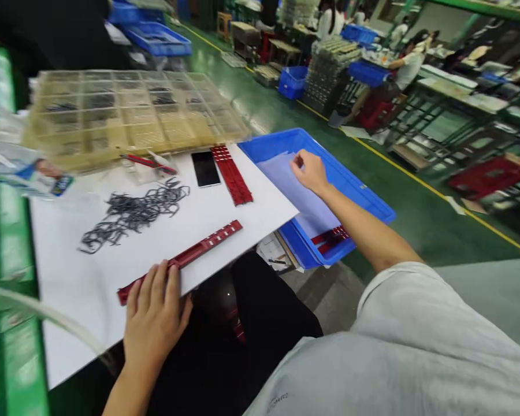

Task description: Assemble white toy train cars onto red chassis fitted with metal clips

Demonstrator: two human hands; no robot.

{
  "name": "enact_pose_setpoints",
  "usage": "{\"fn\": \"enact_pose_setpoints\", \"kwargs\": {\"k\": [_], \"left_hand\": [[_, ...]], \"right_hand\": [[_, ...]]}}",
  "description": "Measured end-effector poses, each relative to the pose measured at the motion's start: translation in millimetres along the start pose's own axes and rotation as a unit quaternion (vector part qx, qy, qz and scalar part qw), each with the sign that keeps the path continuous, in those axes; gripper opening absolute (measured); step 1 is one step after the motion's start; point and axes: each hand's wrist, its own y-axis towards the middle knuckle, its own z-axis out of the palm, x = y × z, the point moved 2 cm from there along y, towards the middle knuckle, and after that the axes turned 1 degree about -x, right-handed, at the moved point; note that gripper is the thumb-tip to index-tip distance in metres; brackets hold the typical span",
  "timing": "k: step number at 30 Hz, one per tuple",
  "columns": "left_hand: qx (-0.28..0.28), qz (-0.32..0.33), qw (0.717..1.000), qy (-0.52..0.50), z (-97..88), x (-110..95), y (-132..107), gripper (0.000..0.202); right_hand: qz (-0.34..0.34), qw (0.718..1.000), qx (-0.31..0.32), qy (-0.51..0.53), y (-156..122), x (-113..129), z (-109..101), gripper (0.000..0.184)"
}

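My left hand [153, 315] grips a long red slotted bar [208, 245] near the front edge of a white board [82, 294], with its fingers over the bar's near end. A heap of dark bent wire pieces [132, 214] lies on the board. Beyond it are a black smartphone [205, 169], a second red slotted bar [231, 175] and a red-handled tool [149, 163]. My right hand [309, 171], fingers curled, is over a translucent plastic sheet [301, 193] lining a blue plastic crate [351, 179]. Red pieces [331, 240] lie low in the crate.
A clear compartment tray [134, 110] holding dark parts stands behind the board. A white tube [39, 312] crosses the lower left. Beyond lie a green floor with a yellow line, blue crates, stacked trays, workbenches and several seated co-workers.
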Motion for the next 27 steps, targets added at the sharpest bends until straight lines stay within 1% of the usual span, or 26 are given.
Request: {"fn": "enact_pose_setpoints", "kwargs": {"k": [1,2,3,4,5,7,8,10,12,14,18,21,27], "left_hand": [[0.000,-0.005,1.000,-0.007,0.9,-0.2,0.4,0.093],[-0.001,-0.009,1.000,-0.013,1.7,-0.7,0.9,0.094],[-0.004,-0.011,1.000,-0.016,2.3,-1.3,1.2,0.096],[-0.006,-0.013,1.000,-0.016,2.7,-2.1,1.5,0.097],[-0.008,-0.014,1.000,-0.015,2.9,-2.9,1.7,0.098],[-0.010,-0.014,1.000,-0.007,3.5,-3.7,1.6,0.101],[-0.010,-0.013,1.000,-0.001,3.9,-3.5,1.3,0.103],[-0.009,-0.008,1.000,0.014,5.0,-2.1,0.4,0.108],[-0.009,-0.002,1.000,0.023,6.7,-0.2,-0.9,0.109],[-0.014,0.004,1.000,0.023,8.5,1.0,-1.9,0.106],[-0.026,0.008,0.999,0.020,11.0,0.7,-2.3,0.100],[-0.020,0.005,1.000,0.019,11.2,0.4,-1.9,0.101],[-0.005,0.002,1.000,0.012,6.2,-4.0,0.9,0.105]], "right_hand": [[-0.006,0.997,0.061,-0.051,-22.1,-28.7,-4.6,0.031],[-0.014,0.987,0.132,-0.090,-46.6,-53.2,-7.6,0.028],[-0.026,0.973,0.202,-0.110,-72.1,-72.9,-8.6,0.028],[-0.041,0.957,0.264,-0.115,-97.1,-87.6,-7.3,0.032],[-0.058,0.940,0.316,-0.113,-120.2,-98.2,-3.4,0.040],[-0.095,0.903,0.402,-0.121,-157.5,-110.9,11.1,0.061],[-0.109,0.886,0.432,-0.130,-170.8,-114.7,20.2,0.068],[-0.133,0.858,0.473,-0.150,-187.8,-120.4,39.2,0.072],[-0.157,0.838,0.497,-0.163,-195.7,-124.7,55.9,0.070],[-0.182,0.825,0.508,-0.169,-199.2,-128.0,68.3,0.074],[-0.222,0.810,0.514,-0.177,-202.7,-130.9,79.5,0.087],[-0.241,0.807,0.506,-0.187,-204.0,-130.3,81.5,0.085],[-0.252,0.820,0.470,-0.206,-203.3,-127.6,85.9,0.075]]}}
